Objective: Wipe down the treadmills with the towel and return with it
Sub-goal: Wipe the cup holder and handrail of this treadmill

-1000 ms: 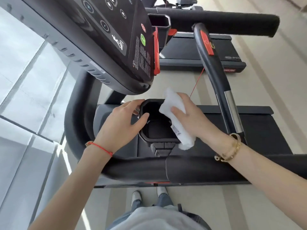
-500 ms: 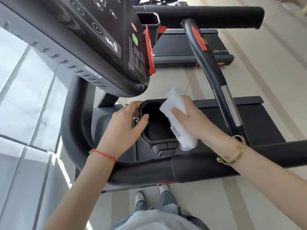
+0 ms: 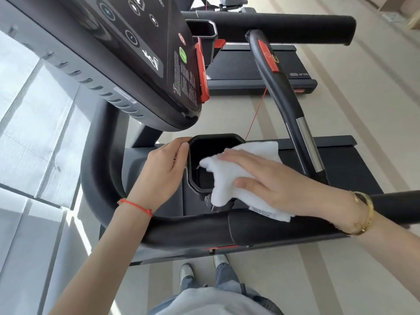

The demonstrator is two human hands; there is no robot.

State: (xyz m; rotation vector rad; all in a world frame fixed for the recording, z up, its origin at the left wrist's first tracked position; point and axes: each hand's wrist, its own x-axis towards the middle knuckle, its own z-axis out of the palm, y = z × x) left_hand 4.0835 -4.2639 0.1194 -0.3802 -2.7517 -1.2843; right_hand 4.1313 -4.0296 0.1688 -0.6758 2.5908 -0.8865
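Observation:
A white towel (image 3: 229,178) lies spread over the right side of the black cup holder (image 3: 200,144) on the near treadmill. My right hand (image 3: 272,178) presses flat on the towel with straight fingers. My left hand (image 3: 161,171) grips the cup holder's left rim, its fingertips curled over the edge. The treadmill's console (image 3: 141,53) hangs above the cup holder, and the padded front handrail (image 3: 181,230) runs below both hands.
A curved side handle (image 3: 281,92) with a red patch and a chrome section rises to the right. A red safety cord (image 3: 256,114) hangs beside it. A second treadmill (image 3: 250,69) stands behind. A window wall fills the left. My shoes (image 3: 186,271) show on the floor.
My right hand went from gripping the folded towel to pressing it flat and spread over the cup holder. The left hand stayed on the rim.

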